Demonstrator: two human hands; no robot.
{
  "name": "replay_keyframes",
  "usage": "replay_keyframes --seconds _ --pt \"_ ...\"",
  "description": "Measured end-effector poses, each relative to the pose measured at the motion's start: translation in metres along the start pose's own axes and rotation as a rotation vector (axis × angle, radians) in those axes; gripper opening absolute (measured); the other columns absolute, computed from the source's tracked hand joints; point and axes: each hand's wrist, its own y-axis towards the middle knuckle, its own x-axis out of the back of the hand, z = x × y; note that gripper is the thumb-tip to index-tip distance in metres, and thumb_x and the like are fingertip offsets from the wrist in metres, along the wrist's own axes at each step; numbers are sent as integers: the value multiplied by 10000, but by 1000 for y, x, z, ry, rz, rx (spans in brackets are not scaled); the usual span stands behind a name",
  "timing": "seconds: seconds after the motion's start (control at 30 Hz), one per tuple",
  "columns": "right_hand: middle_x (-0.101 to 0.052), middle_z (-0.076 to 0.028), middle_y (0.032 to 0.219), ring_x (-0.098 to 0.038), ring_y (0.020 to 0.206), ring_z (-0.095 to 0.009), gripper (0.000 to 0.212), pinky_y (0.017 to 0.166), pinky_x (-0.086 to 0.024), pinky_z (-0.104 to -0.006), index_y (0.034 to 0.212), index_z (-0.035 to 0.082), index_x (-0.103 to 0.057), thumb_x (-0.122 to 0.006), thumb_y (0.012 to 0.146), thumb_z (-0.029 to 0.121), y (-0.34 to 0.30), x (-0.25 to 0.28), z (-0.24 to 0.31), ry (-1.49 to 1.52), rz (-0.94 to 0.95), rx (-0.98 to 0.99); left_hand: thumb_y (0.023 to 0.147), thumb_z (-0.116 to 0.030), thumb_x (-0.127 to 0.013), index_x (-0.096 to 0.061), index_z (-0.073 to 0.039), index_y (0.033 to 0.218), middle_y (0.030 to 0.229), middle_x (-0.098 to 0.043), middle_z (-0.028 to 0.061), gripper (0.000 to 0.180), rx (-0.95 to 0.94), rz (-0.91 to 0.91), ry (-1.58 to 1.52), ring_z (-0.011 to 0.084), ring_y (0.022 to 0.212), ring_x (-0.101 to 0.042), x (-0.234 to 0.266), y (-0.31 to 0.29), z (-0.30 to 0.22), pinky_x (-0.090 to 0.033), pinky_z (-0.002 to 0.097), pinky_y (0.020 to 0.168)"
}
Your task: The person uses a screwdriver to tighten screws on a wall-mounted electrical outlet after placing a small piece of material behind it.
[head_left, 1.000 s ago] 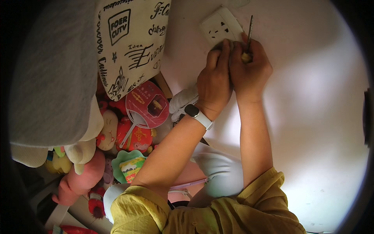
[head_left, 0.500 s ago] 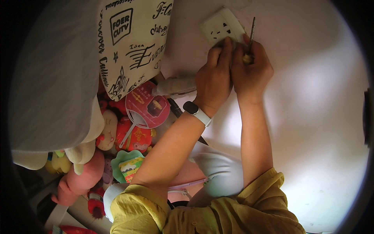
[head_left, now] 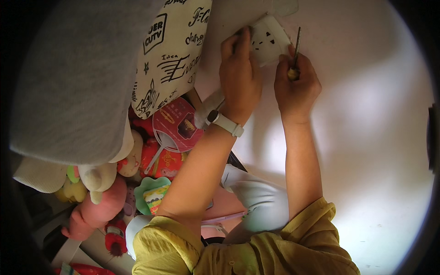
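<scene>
**Positioning the socket plate, tool in hand**

Our right grip (head_left: 298, 87) is clasping a slim, metal-shafted tool with a pale handle (head_left: 298, 43). Our left grip (head_left: 239, 75) is touching the left edge of a white, square plastic socket plate (head_left: 269, 40); whether it is closing on it, we cannot tell. We seem to be positioning the plate over the pale, smooth tabletop (head_left: 366, 137); the next move is probably calling for steadying it.

My left forearm (head_left: 192, 172) slants forward and inward; my left hand (head_left: 239, 80) shows its back, fingers (head_left: 243, 42) pointing ahead, partly bent. My right forearm (head_left: 302, 160) runs nearly straight forward, my right hand (head_left: 299, 87) curled tight, a little apart from the other.
</scene>
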Motion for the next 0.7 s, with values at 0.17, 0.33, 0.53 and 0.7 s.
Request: replay_keyframes --seconds 0.17,0.33,0.53,0.7 --pt "-620 -122 734 -609 620 -253 89 550 -496 -331 875 5 -636 -646 793 35 1 0 0 -7 1 17 841 2 -514 -543 -35 1250 1111 -521 174 412 35 70 91 340 962 -579 -5 -6 -11 -489 364 810" --pt "-621 -117 734 -608 620 -248 102 550 -494 -329 888 5 -641 -645 789 32 0 0 0 -36 9 21 828 6 -527 -560 -67 1242 1111 -522 149 421 48 111 123 314 924 -597 0 -11 -13 -510 368 749" --pt "-625 -111 740 -609 620 -246 120 557 -496 -335 907 9 -647 -645 790 36 0 2 1 -26 15 17 834 23 -507 -561 -64 1232 1098 -532 139 411 48 121 112 313 911 -599 5 -6 -10 -510 371 733" --pt "-625 -110 733 -611 623 -251 113 563 -497 -335 901 8 -647 -646 795 48 1 1 0 -41 11 32 840 10 -520 -565 -63 1222 1063 -557 134 392 -40 116 174 311 898 -608 5 0 -6 -517 377 725"
